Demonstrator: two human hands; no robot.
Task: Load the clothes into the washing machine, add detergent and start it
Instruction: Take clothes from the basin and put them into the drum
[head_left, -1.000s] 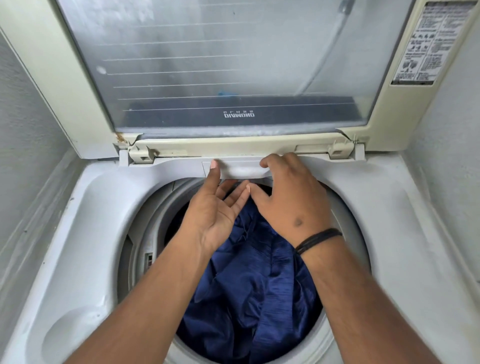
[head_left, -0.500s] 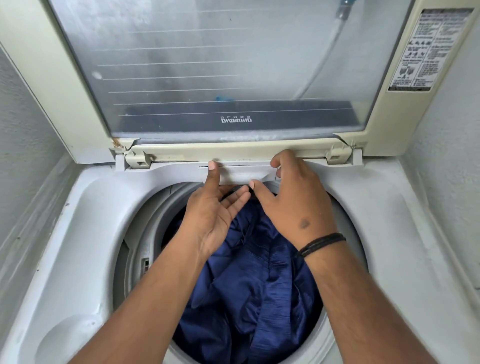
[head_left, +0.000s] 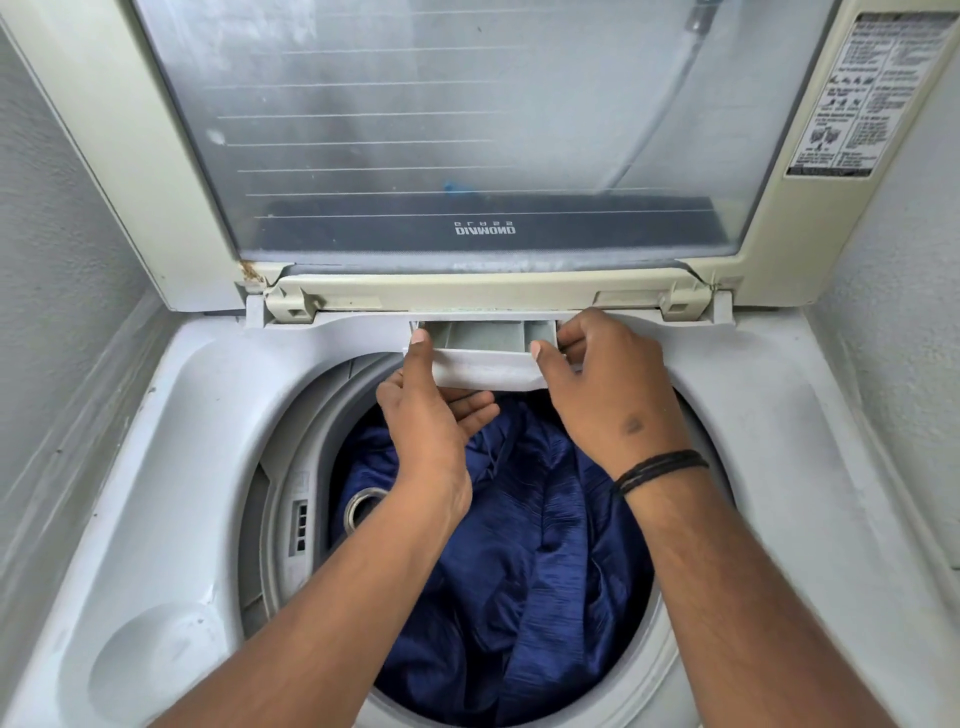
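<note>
A white top-loading washing machine (head_left: 197, 467) stands with its glass lid (head_left: 467, 130) raised. Dark blue clothes (head_left: 545, 545) fill the drum. At the back rim, the white detergent drawer (head_left: 485, 371) is pulled partly out, showing its grey compartments. My left hand (head_left: 426, 415) grips the drawer's left end, thumb on top and fingers underneath. My right hand (head_left: 597, 384) grips its right end the same way, with a black band on the wrist.
Grey walls (head_left: 62, 260) close in on both sides of the machine. An instruction label (head_left: 857, 93) sits on the lid's right frame. A round dimple (head_left: 156, 660) marks the machine's front left corner.
Both hands have pulled the detergent drawer out toward me; earlier it sat flush in the rim. Its inner compartments now show.
</note>
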